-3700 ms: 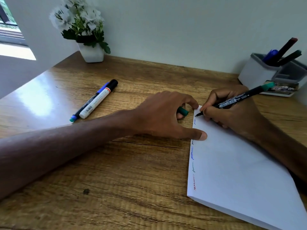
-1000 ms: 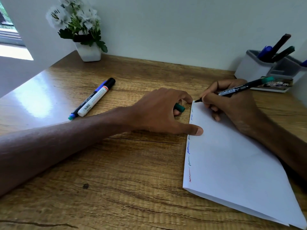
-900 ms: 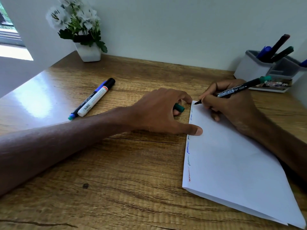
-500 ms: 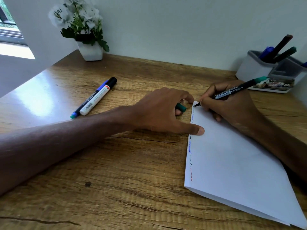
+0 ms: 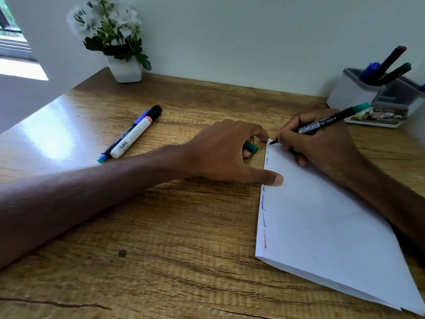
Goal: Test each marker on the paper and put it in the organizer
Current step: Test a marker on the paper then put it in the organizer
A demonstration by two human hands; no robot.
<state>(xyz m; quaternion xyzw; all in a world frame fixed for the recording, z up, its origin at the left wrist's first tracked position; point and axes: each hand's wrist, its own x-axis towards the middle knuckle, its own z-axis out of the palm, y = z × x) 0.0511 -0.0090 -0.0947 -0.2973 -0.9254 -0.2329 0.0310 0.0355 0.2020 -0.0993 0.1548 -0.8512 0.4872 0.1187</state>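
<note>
My right hand (image 5: 322,143) grips a black marker with a green end (image 5: 326,122), its tip touching the far left corner of the white paper stack (image 5: 322,226). Short coloured squiggles run down the paper's left edge. My left hand (image 5: 225,150) curls around the green cap (image 5: 251,147), thumb pressed on the paper's edge. Two more markers lie side by side at the left: a white-bodied one with a black cap (image 5: 135,134) and a thin blue one (image 5: 122,139). The white organizer (image 5: 351,93) at the back right holds several markers.
A white pot of white flowers (image 5: 124,67) stands in the back left corner of the wooden desk (image 5: 161,249). A small printed card (image 5: 381,115) lies in the organizer's front tray. The wall runs along the back.
The marker tip has worked up the paper's left edge to its far corner. My left hand has stayed in place holding the cap and pinning the paper.
</note>
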